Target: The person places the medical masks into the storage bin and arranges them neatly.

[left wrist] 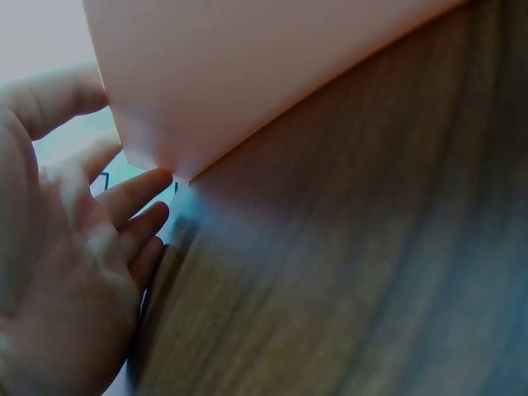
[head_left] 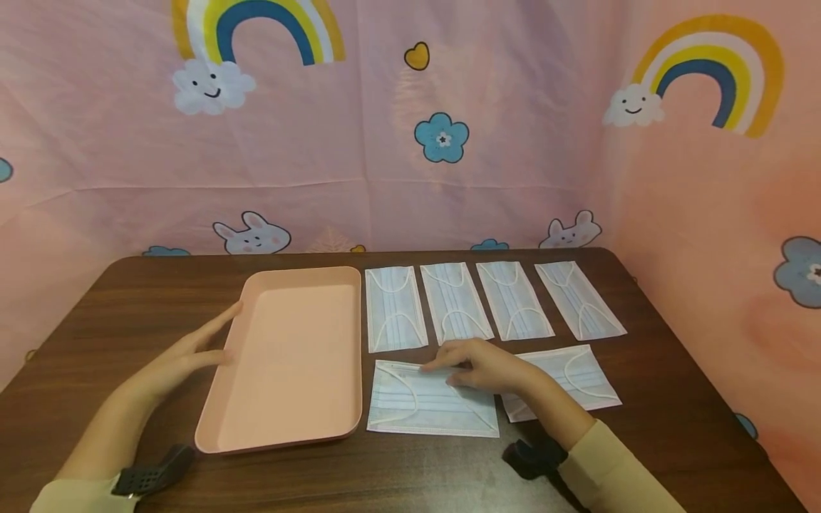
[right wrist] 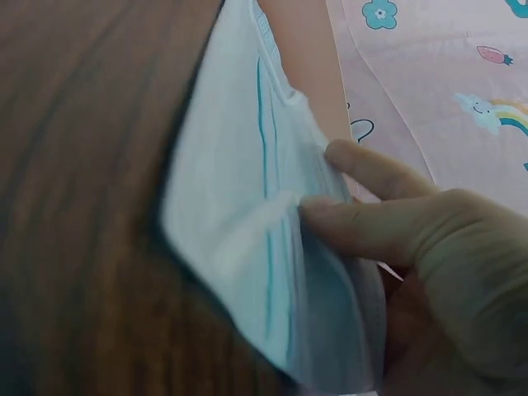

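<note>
My left hand [head_left: 186, 360] is at the left side of a shallow peach tray [head_left: 291, 356], fingers spread and fingertips at its rim. In the left wrist view the palm faces the tray wall [left wrist: 214, 74], the thumb and fingers touching its edge and corner. My right hand [head_left: 481, 365] is over a pale blue pleated face mask [head_left: 426, 410] lying lengthwise right of the tray. Its index finger [right wrist: 375, 169] reaches the mask's far edge, and the thumb [right wrist: 359, 224] touches the pleats, with a gap between their tips. The other fingers curl beneath the palm.
Several more masks [head_left: 394, 313] stand in a row along the back, right of the tray. Another mask [head_left: 577, 377] lies sideways beyond my right wrist, partly covered by the forearm. The brown wooden table [head_left: 410, 474] meets a pink patterned curtain [head_left: 308, 142] behind and to the right.
</note>
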Demonstrator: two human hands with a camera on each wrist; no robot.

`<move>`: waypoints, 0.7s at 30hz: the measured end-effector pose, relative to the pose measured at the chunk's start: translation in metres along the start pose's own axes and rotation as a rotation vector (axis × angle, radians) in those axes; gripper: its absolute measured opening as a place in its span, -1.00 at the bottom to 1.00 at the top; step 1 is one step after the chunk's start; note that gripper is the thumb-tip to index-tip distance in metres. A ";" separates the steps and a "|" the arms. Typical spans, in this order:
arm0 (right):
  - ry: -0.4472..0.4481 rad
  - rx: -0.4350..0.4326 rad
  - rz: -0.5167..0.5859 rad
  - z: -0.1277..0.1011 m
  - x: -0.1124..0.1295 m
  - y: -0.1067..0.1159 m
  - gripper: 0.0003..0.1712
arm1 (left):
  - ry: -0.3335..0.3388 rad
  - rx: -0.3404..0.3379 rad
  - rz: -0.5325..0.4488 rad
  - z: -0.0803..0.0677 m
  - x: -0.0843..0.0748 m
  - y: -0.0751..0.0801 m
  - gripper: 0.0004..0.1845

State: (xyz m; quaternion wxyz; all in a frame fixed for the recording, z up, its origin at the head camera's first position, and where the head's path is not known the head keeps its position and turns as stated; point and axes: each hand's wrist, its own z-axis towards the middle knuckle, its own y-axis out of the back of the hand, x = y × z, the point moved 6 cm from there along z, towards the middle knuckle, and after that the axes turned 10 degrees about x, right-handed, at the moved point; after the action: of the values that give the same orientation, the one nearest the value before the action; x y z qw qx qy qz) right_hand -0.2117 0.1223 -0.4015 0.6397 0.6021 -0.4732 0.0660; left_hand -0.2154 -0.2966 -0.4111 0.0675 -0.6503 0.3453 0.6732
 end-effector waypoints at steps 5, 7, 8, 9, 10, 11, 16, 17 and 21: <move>0.060 -0.004 0.099 -0.004 0.000 0.001 -0.47 | -0.003 0.001 -0.003 0.001 -0.001 -0.001 -0.19; 0.080 -0.011 0.127 -0.006 0.000 0.001 -0.47 | -0.005 0.001 -0.004 0.001 -0.001 -0.001 -0.19; 0.087 -0.016 0.138 -0.006 0.000 0.002 -0.47 | -0.008 0.000 -0.002 0.001 -0.002 -0.001 -0.19; 0.095 -0.021 0.147 -0.007 0.000 0.003 -0.47 | -0.011 0.000 0.000 0.001 -0.002 -0.001 -0.18; 0.100 -0.027 0.159 -0.008 0.000 0.003 -0.48 | -0.016 -0.002 0.001 0.001 -0.002 -0.001 -0.18; 0.105 -0.032 0.173 -0.009 0.001 0.004 -0.48 | -0.020 -0.003 0.001 0.002 -0.002 -0.001 -0.18; 0.144 -0.043 0.223 -0.011 0.003 0.007 -0.50 | -0.022 -0.010 -0.006 0.002 -0.001 -0.001 -0.18; 0.152 -0.045 0.228 -0.011 0.003 0.008 -0.50 | -0.017 -0.012 -0.008 0.002 -0.001 -0.001 -0.18; 0.202 -0.070 0.256 -0.014 0.005 0.010 -0.50 | -0.017 -0.014 -0.002 0.001 -0.001 -0.001 -0.18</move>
State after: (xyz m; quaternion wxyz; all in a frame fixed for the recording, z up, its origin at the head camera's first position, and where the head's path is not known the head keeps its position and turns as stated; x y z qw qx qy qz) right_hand -0.2087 0.1341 -0.3884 0.6909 0.5045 -0.4815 0.1907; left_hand -0.2157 -0.2950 -0.4106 0.0664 -0.6455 0.3393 0.6810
